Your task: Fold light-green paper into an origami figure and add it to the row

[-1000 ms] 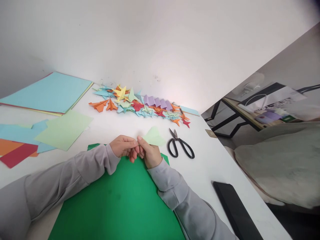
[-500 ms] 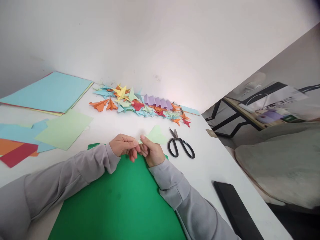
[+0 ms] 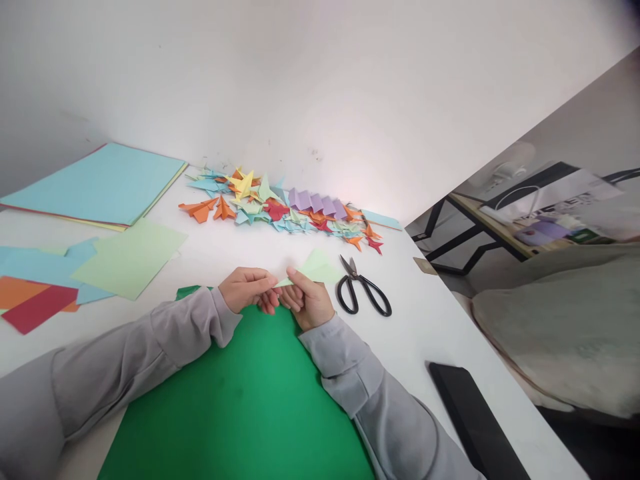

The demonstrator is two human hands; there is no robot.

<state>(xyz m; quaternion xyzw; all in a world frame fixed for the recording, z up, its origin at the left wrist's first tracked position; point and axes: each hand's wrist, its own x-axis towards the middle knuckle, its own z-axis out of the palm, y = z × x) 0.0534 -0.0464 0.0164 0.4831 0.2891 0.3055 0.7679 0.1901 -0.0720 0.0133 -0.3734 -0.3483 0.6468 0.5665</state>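
A small folded piece of light green paper is held between both hands above the far edge of a green sheet. My left hand pinches its narrow pointed end between thumb and finger. Closed on the paper's middle is my right hand, thumb on top and the other fingers curled beneath. The wider part of the paper sticks out beyond the right hand. Just right of that hand lie black-handled scissors, blades slightly apart and pointing away from me.
Along the wall runs a heap of folded paper pieces in many colours. Cut paper pieces and a stack of large sheets lie at left. A black flat object rests near the table's right edge.
My right hand has slid slightly right along the light green paper, and more of the paper's pointed end shows between the hands. The left hand stays nearly in place.
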